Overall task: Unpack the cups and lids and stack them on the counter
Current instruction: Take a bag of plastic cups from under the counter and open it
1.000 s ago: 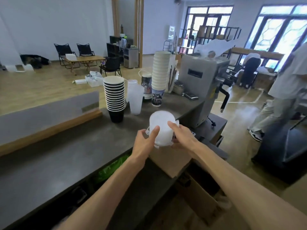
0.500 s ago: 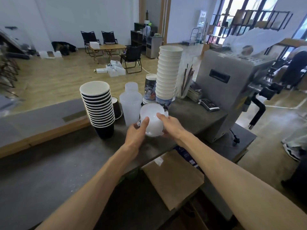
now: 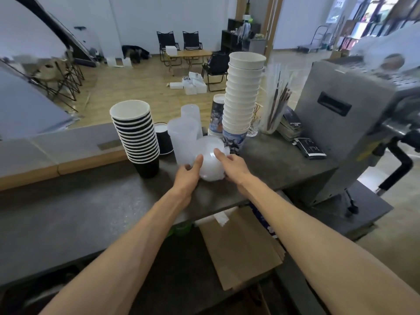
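A stack of white plastic lids (image 3: 210,163) in a thin clear wrap lies between both palms, low over the dark counter (image 3: 91,214). My left hand (image 3: 189,175) grips its left side and my right hand (image 3: 230,164) its right side. Just behind stand a stack of frosted clear cups (image 3: 184,139), a stack of black paper cups (image 3: 138,137) to the left, and a tall stack of white paper cups (image 3: 242,98) to the right.
A grey coffee machine (image 3: 347,123) blocks the right end of the counter. A glass of stirrers (image 3: 276,108) and some booklets (image 3: 293,126) sit beside it. An open cardboard box (image 3: 243,246) is below the counter edge. A raised grey ledge (image 3: 56,146) borders the far left.
Both hands have carried the lid stack forward and down from near the box to the counter, beside the clear cups. The view has swung left.
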Tool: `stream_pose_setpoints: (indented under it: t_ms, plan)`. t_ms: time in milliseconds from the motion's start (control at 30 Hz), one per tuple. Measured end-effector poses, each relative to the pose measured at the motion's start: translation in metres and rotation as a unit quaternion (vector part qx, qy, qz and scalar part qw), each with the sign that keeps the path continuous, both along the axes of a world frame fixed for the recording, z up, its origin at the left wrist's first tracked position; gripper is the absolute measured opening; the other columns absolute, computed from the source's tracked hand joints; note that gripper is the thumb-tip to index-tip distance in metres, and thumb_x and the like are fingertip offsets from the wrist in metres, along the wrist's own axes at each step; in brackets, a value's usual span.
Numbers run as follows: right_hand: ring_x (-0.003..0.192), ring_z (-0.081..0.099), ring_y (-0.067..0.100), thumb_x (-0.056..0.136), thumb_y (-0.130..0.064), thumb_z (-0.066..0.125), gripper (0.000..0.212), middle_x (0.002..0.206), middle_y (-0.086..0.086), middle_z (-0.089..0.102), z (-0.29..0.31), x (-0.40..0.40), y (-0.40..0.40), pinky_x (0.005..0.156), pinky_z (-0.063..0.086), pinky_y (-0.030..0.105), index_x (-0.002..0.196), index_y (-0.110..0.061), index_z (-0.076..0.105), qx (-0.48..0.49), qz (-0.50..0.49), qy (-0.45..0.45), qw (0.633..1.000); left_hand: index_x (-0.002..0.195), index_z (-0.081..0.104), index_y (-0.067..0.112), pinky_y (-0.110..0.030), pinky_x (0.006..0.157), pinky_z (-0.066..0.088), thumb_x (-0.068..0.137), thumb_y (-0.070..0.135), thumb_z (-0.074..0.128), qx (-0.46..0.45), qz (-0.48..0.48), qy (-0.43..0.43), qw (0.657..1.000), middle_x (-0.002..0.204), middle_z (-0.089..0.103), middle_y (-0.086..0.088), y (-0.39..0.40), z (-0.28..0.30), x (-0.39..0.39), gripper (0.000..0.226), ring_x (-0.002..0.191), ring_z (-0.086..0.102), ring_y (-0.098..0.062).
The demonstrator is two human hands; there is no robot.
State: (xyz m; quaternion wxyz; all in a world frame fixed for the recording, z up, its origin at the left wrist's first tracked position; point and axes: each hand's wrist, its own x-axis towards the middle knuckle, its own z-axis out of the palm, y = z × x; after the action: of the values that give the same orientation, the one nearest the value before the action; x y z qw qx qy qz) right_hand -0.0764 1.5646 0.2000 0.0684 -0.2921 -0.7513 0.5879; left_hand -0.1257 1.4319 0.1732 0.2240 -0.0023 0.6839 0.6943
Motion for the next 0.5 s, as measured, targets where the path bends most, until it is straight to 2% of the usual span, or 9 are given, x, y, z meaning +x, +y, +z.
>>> stream_pose_setpoints:
  t_ms: [167,200,267,367,500]
  plan:
    - [0.111,0.061,0.024,0.085,-0.067,0.058,0.07,0.124,0.005,0.064,0.005,0.004,0.002,0.101,0.05,0.045,0.127,-0.011,0.061,0.03,0.001,0.002,1.0,0.125,0.053,0.022,-0.036,0.092,0.047,0.094,0.063,0.052,-0.014,0.006,0.009,1.0,0.127,0.065,-0.002,-0.001,-0.002,0.004,0.051,0.114,0.063,-0.025]
    - [0.109,0.061,0.023,0.083,-0.066,0.059,0.068,0.123,0.003,0.064,0.007,0.005,0.001,0.1,0.05,0.044,0.125,-0.012,0.063,0.056,-0.011,0.004,0.998,0.128,0.053,0.021,-0.037,0.096,0.048,0.094,0.064,0.051,-0.018,0.009,0.011,1.0,0.127,0.065,-0.003,-0.002,-0.002,0.006,0.055,0.114,0.063,-0.025]
    - [0.104,0.061,0.023,0.086,-0.055,0.061,0.049,0.117,0.003,0.065,0.013,0.011,-0.002,0.096,0.051,0.043,0.115,-0.016,0.065,0.129,-0.064,0.019,0.989,0.132,0.053,0.017,-0.042,0.101,0.05,0.093,0.066,0.051,-0.046,0.024,0.017,0.999,0.125,0.065,-0.004,-0.007,-0.001,0.01,0.063,0.112,0.063,-0.024]
    - [0.088,0.062,0.021,0.088,-0.044,0.058,0.024,0.098,0.0,0.066,0.026,0.027,-0.018,0.082,0.053,0.041,0.092,-0.021,0.061,0.233,-0.109,0.078,0.963,0.127,0.059,0.014,-0.046,0.096,0.056,0.094,0.058,0.056,-0.08,0.065,0.057,0.993,0.116,0.067,-0.005,-0.022,0.004,0.021,0.055,0.105,0.066,-0.023]
    - [0.077,0.06,0.017,0.092,-0.038,0.059,0.02,0.083,-0.004,0.065,0.034,0.038,-0.062,0.07,0.046,0.031,0.084,-0.02,0.062,0.311,0.01,0.128,0.942,0.115,0.069,0.016,-0.038,0.087,0.056,0.099,0.042,0.058,-0.14,0.092,0.162,0.972,0.106,0.071,-0.003,-0.06,0.011,0.043,0.032,0.099,0.067,-0.019]
